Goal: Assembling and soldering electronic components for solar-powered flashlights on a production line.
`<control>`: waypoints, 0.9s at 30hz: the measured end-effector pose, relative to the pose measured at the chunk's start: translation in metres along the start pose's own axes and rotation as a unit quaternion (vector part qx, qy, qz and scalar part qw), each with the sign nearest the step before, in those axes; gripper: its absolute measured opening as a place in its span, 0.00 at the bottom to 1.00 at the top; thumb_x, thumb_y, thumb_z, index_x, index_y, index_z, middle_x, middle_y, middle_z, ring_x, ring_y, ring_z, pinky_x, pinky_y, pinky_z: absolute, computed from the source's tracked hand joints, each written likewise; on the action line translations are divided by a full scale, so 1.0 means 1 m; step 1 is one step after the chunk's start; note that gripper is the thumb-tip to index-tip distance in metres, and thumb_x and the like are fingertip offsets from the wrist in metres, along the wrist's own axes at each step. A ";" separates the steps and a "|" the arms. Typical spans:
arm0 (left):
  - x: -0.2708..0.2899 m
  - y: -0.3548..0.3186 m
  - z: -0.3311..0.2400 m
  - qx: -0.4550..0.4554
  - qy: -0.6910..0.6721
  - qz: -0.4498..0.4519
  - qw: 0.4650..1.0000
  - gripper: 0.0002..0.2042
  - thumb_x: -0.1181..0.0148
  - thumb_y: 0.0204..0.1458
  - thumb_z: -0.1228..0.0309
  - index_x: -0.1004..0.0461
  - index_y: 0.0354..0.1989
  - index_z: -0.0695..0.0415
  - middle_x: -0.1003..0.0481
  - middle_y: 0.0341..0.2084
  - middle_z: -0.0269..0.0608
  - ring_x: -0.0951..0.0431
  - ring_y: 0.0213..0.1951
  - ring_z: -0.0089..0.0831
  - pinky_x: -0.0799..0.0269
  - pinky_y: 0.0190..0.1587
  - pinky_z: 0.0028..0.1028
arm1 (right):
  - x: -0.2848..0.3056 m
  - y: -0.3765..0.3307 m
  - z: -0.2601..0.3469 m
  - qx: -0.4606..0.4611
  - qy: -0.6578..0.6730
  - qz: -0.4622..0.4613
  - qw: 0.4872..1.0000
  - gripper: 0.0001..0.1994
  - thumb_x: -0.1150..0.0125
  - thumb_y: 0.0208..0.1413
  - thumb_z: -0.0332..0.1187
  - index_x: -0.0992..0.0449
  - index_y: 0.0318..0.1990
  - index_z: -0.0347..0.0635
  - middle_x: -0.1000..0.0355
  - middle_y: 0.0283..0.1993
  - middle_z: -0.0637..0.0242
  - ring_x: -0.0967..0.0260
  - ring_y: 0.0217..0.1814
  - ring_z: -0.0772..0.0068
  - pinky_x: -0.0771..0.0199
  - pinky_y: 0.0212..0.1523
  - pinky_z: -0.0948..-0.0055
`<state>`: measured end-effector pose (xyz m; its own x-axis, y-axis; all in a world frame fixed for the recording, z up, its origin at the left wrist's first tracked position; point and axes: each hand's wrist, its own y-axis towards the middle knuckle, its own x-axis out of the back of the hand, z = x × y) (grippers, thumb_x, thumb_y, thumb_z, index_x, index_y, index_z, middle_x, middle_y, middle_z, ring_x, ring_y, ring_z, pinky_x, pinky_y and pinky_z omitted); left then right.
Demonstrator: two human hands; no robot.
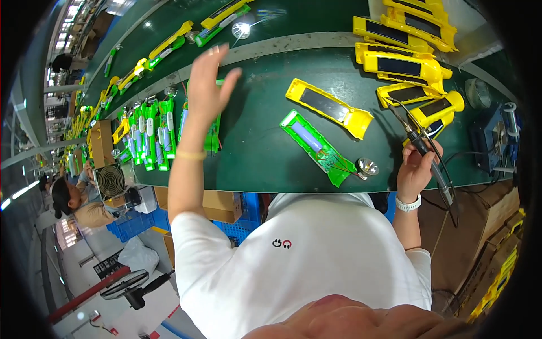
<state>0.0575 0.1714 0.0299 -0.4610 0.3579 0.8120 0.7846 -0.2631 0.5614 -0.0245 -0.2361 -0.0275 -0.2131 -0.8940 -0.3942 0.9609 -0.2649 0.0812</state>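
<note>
My left hand reaches over the far left of the green bench, its fingers stretched apart and nothing seen in them. Below it lie green torch housings, partly hidden by my forearm. In my right hand, near the front edge, is a soldering iron with a thin tube along it; its tip points up and left towards yellow covers. Between my hands rests a green housing with a blue battery and a circuit board, wired to a round reflector. Just beyond it lies a yellow solar-panel cover.
Yellow covers are piled at the far right. Green housings stand in a row at left, near a small fan. A raised rail crosses the bench. At right sits a blue soldering unit. A person sits further left.
</note>
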 end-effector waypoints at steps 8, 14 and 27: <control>-0.064 0.098 0.174 0.272 -0.009 0.245 0.930 0.41 0.28 0.35 0.65 0.44 0.59 0.58 0.28 0.45 0.54 0.28 0.48 0.43 0.34 0.50 0.31 | -0.003 -0.005 -0.004 0.038 -0.057 0.079 0.995 0.19 0.47 0.57 0.44 0.41 0.46 0.39 0.34 0.37 0.61 0.32 0.31 0.69 0.33 0.32 0.76; -0.053 0.118 0.133 0.148 -0.082 0.205 0.964 0.30 0.34 0.39 0.66 0.37 0.54 0.55 0.27 0.45 0.48 0.26 0.47 0.42 0.33 0.50 0.32 | -0.016 0.004 -0.008 0.072 -0.129 0.171 0.974 0.20 0.48 0.58 0.44 0.43 0.47 0.39 0.37 0.46 0.56 0.35 0.52 0.61 0.42 0.60 0.52; -0.046 0.080 -0.035 -0.022 -0.283 0.387 0.878 0.29 0.31 0.38 0.66 0.33 0.50 0.60 0.28 0.41 0.50 0.28 0.46 0.43 0.32 0.48 0.34 | -0.094 0.015 -0.031 0.027 -0.166 0.493 0.854 0.17 0.36 0.37 0.24 0.34 0.38 0.41 0.33 0.38 0.56 0.33 0.40 0.51 0.30 0.41 0.63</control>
<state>0.1271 0.1027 0.0426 0.4911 0.4416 0.7509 0.7501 -0.6526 -0.1068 0.0154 -0.1450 -0.0181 0.6476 -0.7426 0.1710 0.6944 0.6675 0.2687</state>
